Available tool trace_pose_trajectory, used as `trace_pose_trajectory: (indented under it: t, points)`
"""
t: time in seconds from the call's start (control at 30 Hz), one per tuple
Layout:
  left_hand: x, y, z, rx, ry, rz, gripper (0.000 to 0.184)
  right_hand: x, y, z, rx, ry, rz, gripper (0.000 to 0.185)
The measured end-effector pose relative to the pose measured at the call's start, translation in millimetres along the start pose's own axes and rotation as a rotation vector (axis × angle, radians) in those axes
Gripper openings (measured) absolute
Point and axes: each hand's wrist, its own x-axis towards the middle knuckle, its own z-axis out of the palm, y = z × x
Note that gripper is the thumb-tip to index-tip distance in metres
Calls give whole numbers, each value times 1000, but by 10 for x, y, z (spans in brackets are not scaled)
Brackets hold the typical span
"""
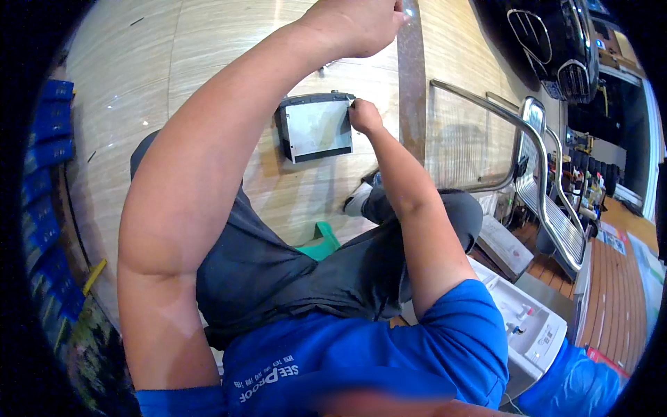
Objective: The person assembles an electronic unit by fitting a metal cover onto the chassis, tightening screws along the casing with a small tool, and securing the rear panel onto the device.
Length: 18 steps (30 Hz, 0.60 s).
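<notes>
White-faced black rectangular box point(319, 127) beside curled right hand point(365, 116), perhaps for steadying; spread of left hand point(368, 26) and both grips unclear

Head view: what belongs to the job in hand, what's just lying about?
In the job, it seems:
- white-panelled box, right hand at its corner
- left hand, extended beyond it; grip unclear

Apparently just around:
- metal chair
- blue bins
- blue plastic bag
</notes>
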Motion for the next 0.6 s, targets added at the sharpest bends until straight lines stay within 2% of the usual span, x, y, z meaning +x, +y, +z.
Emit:
trace_pose_trajectory:
  t: [0.2, 0.53, 0.6]
  points:
    - [38, -39, 26, 36, 16, 10, 29, -45, 24, 74, -123, 37, -67, 27]
    - [-17, -60, -46, 38, 21, 75, 28, -104, 26, 85, -62, 88, -125, 20]
    - [1, -62, -39, 41, 22, 58, 28, -108, 24, 95, -138, 93, -118, 20]
